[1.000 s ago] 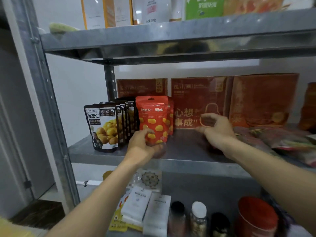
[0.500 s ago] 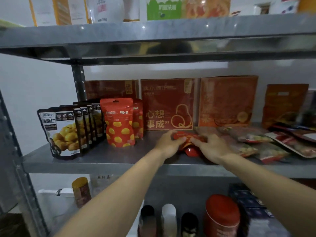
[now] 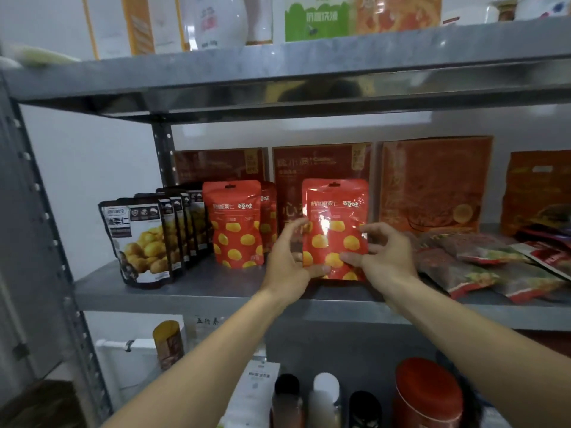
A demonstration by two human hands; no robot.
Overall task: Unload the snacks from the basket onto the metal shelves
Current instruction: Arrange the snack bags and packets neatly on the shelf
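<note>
A red snack pouch with yellow dots [image 3: 335, 217] stands upright near the front of the middle metal shelf [image 3: 200, 291]. My left hand [image 3: 289, 261] grips its lower left edge and my right hand [image 3: 383, 254] grips its lower right edge. To its left stand two matching red pouches [image 3: 236, 223] one behind the other. Further left is a row of black chestnut pouches [image 3: 142, 239]. The basket is out of view.
Red flat boxes [image 3: 432, 180] lean against the back wall. Flat clear snack packs [image 3: 482, 264] lie in a heap on the shelf's right. The top shelf [image 3: 309, 72] overhangs closely. Bottles and a red tin [image 3: 428, 393] stand on the shelf below.
Both hands have lifted the red pouch from lying flat on the shelf and stood it upright. A second ago my left hand was on the other red pouch further left.
</note>
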